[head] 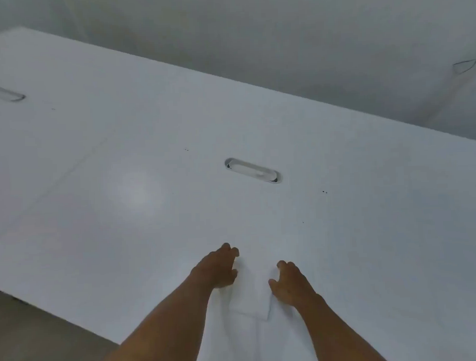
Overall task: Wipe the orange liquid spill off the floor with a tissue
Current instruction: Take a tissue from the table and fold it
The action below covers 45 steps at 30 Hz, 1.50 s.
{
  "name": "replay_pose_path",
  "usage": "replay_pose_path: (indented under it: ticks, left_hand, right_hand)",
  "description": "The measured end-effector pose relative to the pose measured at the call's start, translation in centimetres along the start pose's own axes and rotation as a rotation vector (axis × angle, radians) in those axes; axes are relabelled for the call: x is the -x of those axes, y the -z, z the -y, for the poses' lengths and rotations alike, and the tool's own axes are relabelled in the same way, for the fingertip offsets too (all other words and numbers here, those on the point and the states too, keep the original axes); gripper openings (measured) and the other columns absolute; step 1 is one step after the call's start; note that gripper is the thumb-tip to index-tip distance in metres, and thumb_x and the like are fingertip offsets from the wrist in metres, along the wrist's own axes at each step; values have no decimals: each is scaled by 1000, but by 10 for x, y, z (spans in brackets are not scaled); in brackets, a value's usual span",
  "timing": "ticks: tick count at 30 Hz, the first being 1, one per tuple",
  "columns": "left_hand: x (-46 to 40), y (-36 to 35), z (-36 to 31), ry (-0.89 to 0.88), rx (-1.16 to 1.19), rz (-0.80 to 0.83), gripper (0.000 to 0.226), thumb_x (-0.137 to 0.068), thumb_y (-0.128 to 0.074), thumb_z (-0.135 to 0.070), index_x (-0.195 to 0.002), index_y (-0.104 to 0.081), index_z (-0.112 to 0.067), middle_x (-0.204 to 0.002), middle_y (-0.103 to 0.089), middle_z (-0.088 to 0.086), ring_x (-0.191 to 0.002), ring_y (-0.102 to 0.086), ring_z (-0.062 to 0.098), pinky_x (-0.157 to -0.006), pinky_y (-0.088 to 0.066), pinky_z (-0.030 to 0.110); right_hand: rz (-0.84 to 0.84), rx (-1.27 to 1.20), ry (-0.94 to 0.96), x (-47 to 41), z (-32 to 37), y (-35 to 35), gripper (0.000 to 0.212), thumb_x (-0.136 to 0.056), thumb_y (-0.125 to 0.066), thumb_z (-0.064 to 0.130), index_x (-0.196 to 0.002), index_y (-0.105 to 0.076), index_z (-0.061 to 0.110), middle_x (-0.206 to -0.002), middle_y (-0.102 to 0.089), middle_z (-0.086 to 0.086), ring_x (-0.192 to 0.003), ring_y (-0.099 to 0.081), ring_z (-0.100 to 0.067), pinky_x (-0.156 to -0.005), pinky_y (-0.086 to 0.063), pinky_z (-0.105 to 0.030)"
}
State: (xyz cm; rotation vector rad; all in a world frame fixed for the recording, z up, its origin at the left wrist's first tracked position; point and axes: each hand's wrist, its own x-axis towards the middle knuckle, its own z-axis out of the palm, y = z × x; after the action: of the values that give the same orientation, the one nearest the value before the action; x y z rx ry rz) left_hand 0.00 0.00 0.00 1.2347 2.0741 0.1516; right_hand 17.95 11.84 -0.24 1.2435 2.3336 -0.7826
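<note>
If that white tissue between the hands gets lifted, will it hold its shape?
Probably not. The tissue looks thin and folded flat on the table, so it would likely droop. It seems very light, and could slide easily on that smooth, glossy top.

Both forearms were cut off by the bottom edge. The tissue, white on the white table, was partly covered by the left hand and right hand; its outline was perhaps folded, blurred.
</note>
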Motion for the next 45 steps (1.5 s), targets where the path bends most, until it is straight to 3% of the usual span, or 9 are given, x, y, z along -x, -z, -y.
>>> replay_pose_path:
  ticks: [5,14,19,26,29,33,37,39,45]
  left_hand:
    - [-12,-25,-9,-1,98,30,51,-92,-65,-31,-138,-46,-20,-135,-37,0,-106,-58,26,-91,-51,37]
    - [-17,-36,-4,6,109,-19,15,-95,-59,-20,-105,-65,-12,-111,-52,1,-97,-52,18,-83,-43,27]
    - [2,-32,5,81,228,-27,13,-91,-59,-25,-101,-64,-19,-101,-58,-7,-96,-56,16,-80,-44,27]
    - [67,-26,14,230,551,-289,19,-97,-57,-26,-115,-59,-19,-105,-56,1,-95,-54,18,-80,-40,25]
    - [104,-29,20,315,662,-414,23,-98,-56,-26,-120,-58,-19,-107,-55,2,-98,-56,21,-83,-48,31]
    - [161,-42,30,474,871,-633,18,-99,-55,-27,-117,-59,-26,-104,-53,-2,-99,-57,18,-84,-53,36]
    - [236,-65,43,661,1041,-904,20,-101,-49,-22,-118,-60,-23,-105,-55,0,-93,-54,15,-69,-41,18]
    - [277,-83,52,767,1107,-988,23,-102,-46,-23,-119,-60,-20,-113,-60,2,-99,-56,19,-73,-44,22]
    - [381,-146,68,1011,1312,-998,33,-103,-35,-39,-128,-52,-26,-120,-57,6,-103,-58,25,-82,-45,34]
  right_hand:
    - [-56,-253,-28,-3,3,-17,53,-85,-67,38,-131,-49,20,-120,-47,-3,-108,-57,-19,-88,-46,-27]
    - [-37,-213,73,-4,7,-30,14,-85,-68,22,-99,-65,21,-103,-48,1,-84,-56,-11,-64,-41,-12]
    - [-22,-276,99,7,8,-23,5,-80,-62,20,-77,-67,18,-79,-65,5,-71,-58,-8,-61,-46,-22]
    - [29,-419,249,32,44,-2,8,-86,-65,20,-91,-67,26,-75,-62,9,-68,-56,-6,-59,-41,-16]
    - [55,-468,317,43,66,-1,13,-84,-67,20,-94,-69,28,-72,-61,7,-68,-59,-9,-64,-50,-23]
    - [191,-547,409,61,104,-19,15,-85,-66,17,-96,-72,27,-90,-71,-3,-85,-69,-23,-72,-62,-43]
    - [366,-536,521,94,153,-62,18,-93,-63,22,-110,-69,24,-109,-68,-3,-99,-66,-24,-73,-63,-42]
    - [448,-473,595,118,178,-91,26,-96,-59,27,-122,-64,24,-116,-64,-2,-103,-63,-23,-76,-62,-41]
    - [543,-196,792,208,226,-174,43,-98,-52,28,-140,-53,18,-138,-54,-2,-118,-54,-21,-101,-49,-45]
